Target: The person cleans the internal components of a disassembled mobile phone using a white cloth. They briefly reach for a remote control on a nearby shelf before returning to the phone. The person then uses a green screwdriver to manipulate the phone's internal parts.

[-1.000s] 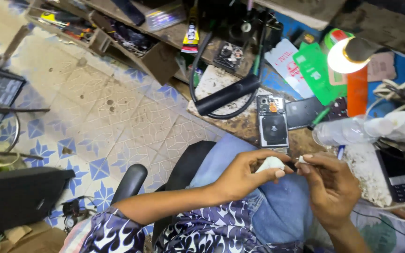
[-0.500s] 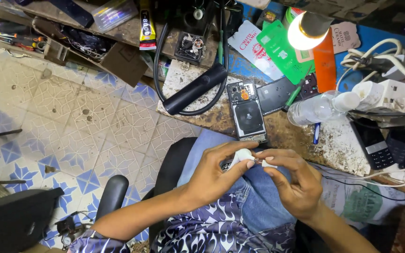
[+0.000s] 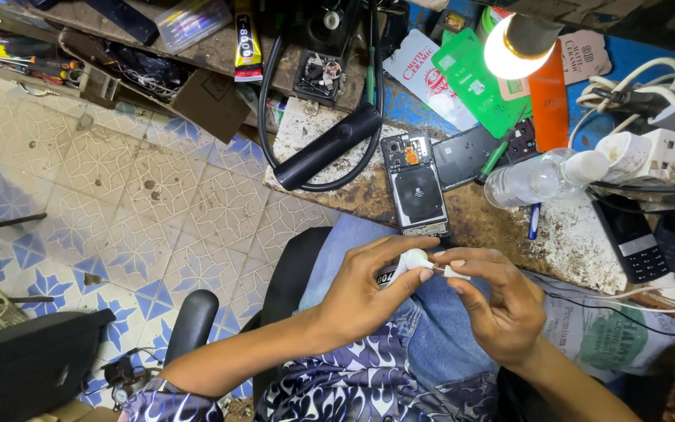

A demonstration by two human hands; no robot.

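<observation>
Over my lap, my left hand pinches a small white rounded piece between thumb and fingers. My right hand meets it from the right, its fingertips closed on a small white part that touches the white piece. What joins the two parts is hidden by my fingers. Just beyond my hands, an opened phone with its back removed lies on the worn workbench.
A black cylindrical tool with a looped cable, a clear plastic bottle, a lit bulb, green cards, a glue tube and two dark phones crowd the bench. Patterned floor tiles lie left; a chair armrest sits below.
The view has shifted, so the bench and my hands sit further left and lower in frame. My hands keep the same pinch on the white piece, turned slightly.
</observation>
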